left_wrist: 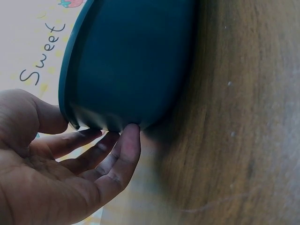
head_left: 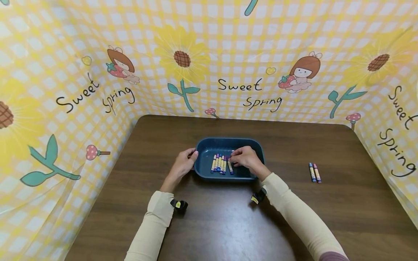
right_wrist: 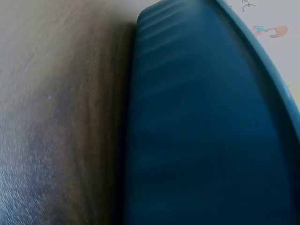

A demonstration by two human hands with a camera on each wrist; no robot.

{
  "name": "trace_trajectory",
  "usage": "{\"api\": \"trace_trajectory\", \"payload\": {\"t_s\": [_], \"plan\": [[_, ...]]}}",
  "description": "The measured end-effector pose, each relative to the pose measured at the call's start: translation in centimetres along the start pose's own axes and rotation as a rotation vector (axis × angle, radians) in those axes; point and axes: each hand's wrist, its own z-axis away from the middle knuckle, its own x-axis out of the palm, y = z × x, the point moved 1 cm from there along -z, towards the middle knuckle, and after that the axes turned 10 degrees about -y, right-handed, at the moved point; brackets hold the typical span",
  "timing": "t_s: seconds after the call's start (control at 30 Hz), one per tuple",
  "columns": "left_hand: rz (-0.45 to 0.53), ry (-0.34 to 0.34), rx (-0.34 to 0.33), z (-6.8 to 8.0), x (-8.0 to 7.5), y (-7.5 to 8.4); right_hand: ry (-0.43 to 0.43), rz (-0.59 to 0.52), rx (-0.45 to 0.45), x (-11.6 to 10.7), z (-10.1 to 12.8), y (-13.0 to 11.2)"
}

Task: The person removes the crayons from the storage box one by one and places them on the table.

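A dark blue tray with raised sides stands on the table, and a row of several crayons in pale wrappers with blue and purple ends lies inside it. My left hand holds the tray's left end, the thumb at the rim and the fingers against the outer wall. Inside the tray, my right hand pinches the upper end of the rightmost crayon, which lies slightly tilted beside the row. The right wrist view shows only the tray's outer side; that hand is hidden there.
Two more crayons lie side by side on the brown wooden table, to the right of the tray. A yellow checked cloth printed with flowers surrounds the table at the back and sides.
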Motion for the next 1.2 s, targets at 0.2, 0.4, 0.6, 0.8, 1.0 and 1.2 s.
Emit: {"api": "trace_trajectory", "payload": {"t_s": [0.2,0.4,0.6,0.8,1.0,1.2], "plan": [[0.003,-0.01,-0.001,-0.1,0.0,-0.1,0.034,0.066,0.032,0.1,-0.3,0.2],[0.013,-0.003,0.013,-0.2,0.1,0.0,0.049,0.168,0.044,0.4,-0.5,0.0],[0.008,0.005,0.021,-0.1,0.1,-0.1,0.066,0.299,0.013,0.8,-0.4,0.0],[0.003,0.001,0.014,-0.1,0.1,-0.2,0.075,0.405,-0.038,1.4,-0.5,0.0],[0.008,-0.002,-0.011,0.0,0.2,-0.2,0.082,0.428,-0.046,1.7,-0.5,0.0],[0.005,0.001,-0.004,0.0,0.1,-0.1,0.092,0.446,-0.063,1.6,-0.4,-0.2]]}}
